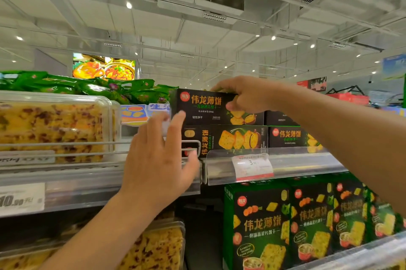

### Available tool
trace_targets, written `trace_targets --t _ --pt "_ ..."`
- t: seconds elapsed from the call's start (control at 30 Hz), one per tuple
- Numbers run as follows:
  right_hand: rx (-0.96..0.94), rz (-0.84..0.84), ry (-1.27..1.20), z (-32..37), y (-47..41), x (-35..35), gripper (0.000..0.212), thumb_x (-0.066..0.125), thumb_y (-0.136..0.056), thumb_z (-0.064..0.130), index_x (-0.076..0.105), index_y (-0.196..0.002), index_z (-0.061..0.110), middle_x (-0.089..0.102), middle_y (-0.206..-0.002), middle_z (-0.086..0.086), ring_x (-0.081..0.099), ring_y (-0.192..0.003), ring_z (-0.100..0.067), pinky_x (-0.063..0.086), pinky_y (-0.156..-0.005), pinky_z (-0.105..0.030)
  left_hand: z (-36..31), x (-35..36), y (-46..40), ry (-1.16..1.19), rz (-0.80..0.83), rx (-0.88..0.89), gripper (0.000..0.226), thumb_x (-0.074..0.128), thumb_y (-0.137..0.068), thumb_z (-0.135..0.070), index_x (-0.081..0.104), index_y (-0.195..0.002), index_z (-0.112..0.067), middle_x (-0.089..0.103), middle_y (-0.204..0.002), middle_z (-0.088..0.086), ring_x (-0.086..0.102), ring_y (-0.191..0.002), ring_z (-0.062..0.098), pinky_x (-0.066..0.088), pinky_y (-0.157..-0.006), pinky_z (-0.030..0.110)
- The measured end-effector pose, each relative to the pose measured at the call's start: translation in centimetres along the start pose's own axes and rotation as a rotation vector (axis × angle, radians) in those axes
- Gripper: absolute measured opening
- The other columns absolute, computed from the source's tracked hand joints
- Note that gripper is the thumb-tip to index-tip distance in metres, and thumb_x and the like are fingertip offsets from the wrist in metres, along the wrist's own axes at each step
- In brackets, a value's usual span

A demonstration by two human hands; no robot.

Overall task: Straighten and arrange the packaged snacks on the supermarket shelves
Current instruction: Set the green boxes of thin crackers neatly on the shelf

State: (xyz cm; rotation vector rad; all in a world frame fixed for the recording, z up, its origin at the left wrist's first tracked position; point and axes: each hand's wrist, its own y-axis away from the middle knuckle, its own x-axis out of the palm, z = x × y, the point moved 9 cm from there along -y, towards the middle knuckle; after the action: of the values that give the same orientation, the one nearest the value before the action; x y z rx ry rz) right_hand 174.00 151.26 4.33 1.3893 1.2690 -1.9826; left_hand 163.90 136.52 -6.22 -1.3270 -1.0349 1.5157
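A black cracker box [204, 108] with orange lettering lies on top of a stack on the upper shelf. My right hand [246, 93] grips its right end, fingers over the top edge and thumb on the front face. My left hand [160, 159] is open with fingers spread, its fingertips at the box's lower left corner. Below it lies another black box [230, 139] turned sideways, and further right a matching box [292, 136] faces front.
Clear tubs of yellow cake [55, 124] fill the upper left shelf, with green snack bags [92, 89] behind them. Green cracker boxes [285, 221] stand on the lower shelf at right. A price tag [252, 166] hangs on the clear shelf rail [296, 164].
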Motion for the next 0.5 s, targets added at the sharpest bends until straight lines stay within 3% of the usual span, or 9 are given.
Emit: trace_targets --t 0.13,0.2,0.3,0.4,0.43,0.5 --pt "0.025 0.011 0.077 -0.8 0.2 0.1 0.046 0.056 -0.093 0.014 0.049 -0.134 0.034 0.057 -0.089 0.022 0.056 -0.071 0.002 0.038 -0.053 -0.016 0.7 1.1 -3.3 -0.091 0.184 -0.184 0.078 0.035 -0.087 -0.057 -0.003 -0.148 -0.028 0.039 -0.143 0.02 0.049 -0.12 0.04 0.049 -0.088 0.05" --pt "0.035 0.009 0.043 -1.2 0.2 0.1 0.047 0.055 -0.094 0.012 0.048 -0.134 0.035 0.057 -0.086 0.02 0.057 -0.062 0.003 0.038 -0.043 -0.008 0.8 2.1 -4.0 -0.14 0.228 -0.173 0.072 0.023 -0.089 -0.059 -0.01 -0.148 -0.031 0.048 -0.138 0.015 0.054 -0.114 0.035 0.05 -0.083 0.045" --pt "0.037 0.008 0.005 -1.6 0.4 0.4 0.052 0.054 -0.093 0.011 0.045 -0.138 0.037 0.058 -0.09 0.02 0.056 -0.068 0.001 0.039 -0.043 -0.007 0.2 2.7 -3.4 -0.297 0.205 -0.082 0.064 0.02 -0.095 -0.051 0.007 -0.153 -0.028 0.064 -0.112 0.007 0.061 -0.091 0.028 0.046 -0.069 0.037" --pt "0.019 -0.09 -0.098 -2.4 1.1 -0.8 0.067 0.06 -0.088 0.004 0.039 -0.142 0.038 0.057 -0.125 0.019 0.054 -0.101 -0.001 0.045 -0.069 -0.012 -0.5 3.0 -2.6 -0.34 0.164 -0.018 0.054 0.023 -0.1 -0.038 0.032 -0.149 -0.017 0.066 -0.092 0.014 0.059 -0.075 0.033 0.041 -0.068 0.039" --pt "0.018 -0.146 -0.131 -3.0 1.5 -1.5 0.069 0.061 -0.086 0.001 0.04 -0.142 0.036 0.053 -0.133 0.016 0.05 -0.112 -0.003 0.044 -0.08 -0.015 -0.5 3.1 -2.6 -0.343 0.152 -0.008 0.053 0.024 -0.1 -0.036 0.036 -0.148 -0.016 0.066 -0.09 0.016 0.059 -0.074 0.034 0.04 -0.067 0.04" --pt "0.05 -0.248 -0.153 -5.0 2.7 -2.9 0.068 0.06 -0.084 -0.004 0.045 -0.14 0.032 0.05 -0.138 0.012 0.046 -0.123 -0.009 0.04 -0.087 -0.016 -0.3 3.2 -2.6 -0.351 0.134 -0.011 0.056 0.027 -0.097 -0.038 0.037 -0.147 -0.015 0.066 -0.094 0.02 0.059 -0.079 0.037 0.04 -0.071 0.044"
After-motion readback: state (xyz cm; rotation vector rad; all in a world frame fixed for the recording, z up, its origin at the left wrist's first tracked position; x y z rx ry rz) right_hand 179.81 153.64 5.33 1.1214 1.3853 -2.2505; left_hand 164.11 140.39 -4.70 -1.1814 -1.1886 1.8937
